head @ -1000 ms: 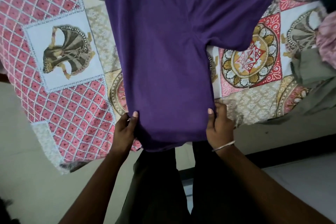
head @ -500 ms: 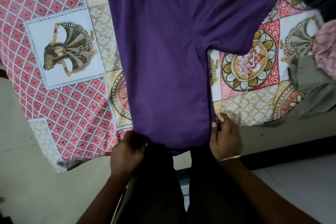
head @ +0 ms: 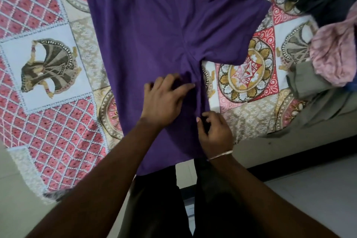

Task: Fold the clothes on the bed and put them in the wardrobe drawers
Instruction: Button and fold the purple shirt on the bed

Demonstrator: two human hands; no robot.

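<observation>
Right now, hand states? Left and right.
Left hand: open, fingers spread, pressing flat on the purple shirt.
Right hand: closed, fingers curled, pinching the shirt's side edge.

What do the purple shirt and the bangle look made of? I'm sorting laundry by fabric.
The purple shirt looks like matte cotton-type knit: no sheen, soft wrinkles bunching under the left hand; the fibre blend can't be told. The bangle at the right hand's wrist looks like thin polished metal, pale and glinting; which metal is unclear.
</observation>
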